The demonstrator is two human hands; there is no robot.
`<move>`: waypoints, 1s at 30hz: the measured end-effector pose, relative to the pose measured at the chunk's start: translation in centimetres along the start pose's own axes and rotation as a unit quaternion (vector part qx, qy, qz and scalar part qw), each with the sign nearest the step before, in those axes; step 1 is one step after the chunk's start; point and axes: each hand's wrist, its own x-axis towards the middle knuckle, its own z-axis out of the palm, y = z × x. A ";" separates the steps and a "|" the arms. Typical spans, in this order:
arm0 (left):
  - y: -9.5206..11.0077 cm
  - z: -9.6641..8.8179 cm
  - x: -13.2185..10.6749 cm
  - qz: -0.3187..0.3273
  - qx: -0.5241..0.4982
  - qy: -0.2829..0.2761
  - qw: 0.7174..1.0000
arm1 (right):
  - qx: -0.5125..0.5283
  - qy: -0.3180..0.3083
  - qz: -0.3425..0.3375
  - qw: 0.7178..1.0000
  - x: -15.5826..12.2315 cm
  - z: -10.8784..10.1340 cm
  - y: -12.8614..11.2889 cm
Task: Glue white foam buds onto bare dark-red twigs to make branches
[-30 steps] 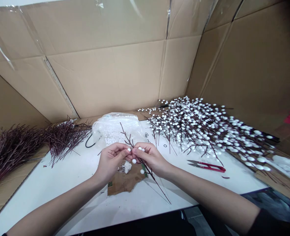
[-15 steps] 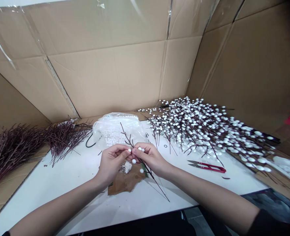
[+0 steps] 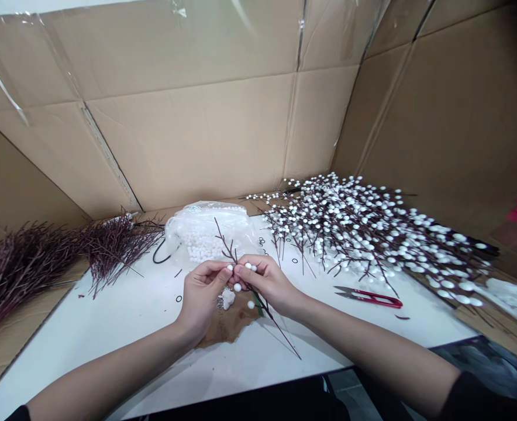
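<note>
Both hands meet over the middle of the white table. My right hand [image 3: 269,282] is closed around a dark brown artificial branch [image 3: 280,328], whose bare twigs point up and away while its stem slants down to the right. Several white balls sit on the twigs near the fingers. With thumb and forefinger, my left hand [image 3: 203,292] pinches a small white ball [image 3: 230,268] against a twig of this branch. Below the fingers, a white lump of glue-like paste [image 3: 227,299] lies on a torn piece of brown cardboard [image 3: 226,327], partly hidden by the left hand.
Behind the hands lies a clear plastic bag of white balls [image 3: 203,238]. Bare brown branches [image 3: 113,242] are heaped at the left. A big pile of white-balled branches [image 3: 350,222] fills the right back, with red-handled thread snips [image 3: 370,297] in front. Cardboard walls [image 3: 197,134] surround the table [image 3: 122,310].
My left hand has turned and shifted slightly right, covering more of the cardboard's left side. The branch has barely moved and stays in my right hand.
</note>
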 end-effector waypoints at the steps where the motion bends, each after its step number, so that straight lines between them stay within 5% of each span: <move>1: 0.0 0.0 0.0 -0.001 -0.006 0.000 1.000 | -0.002 0.000 -0.001 1.000 0.0 0.0 0.0; 30: 0.7 0.0 0.1 0.050 0.011 -0.049 0.998 | -0.014 -0.012 -0.011 1.000 0.0 0.1 -0.4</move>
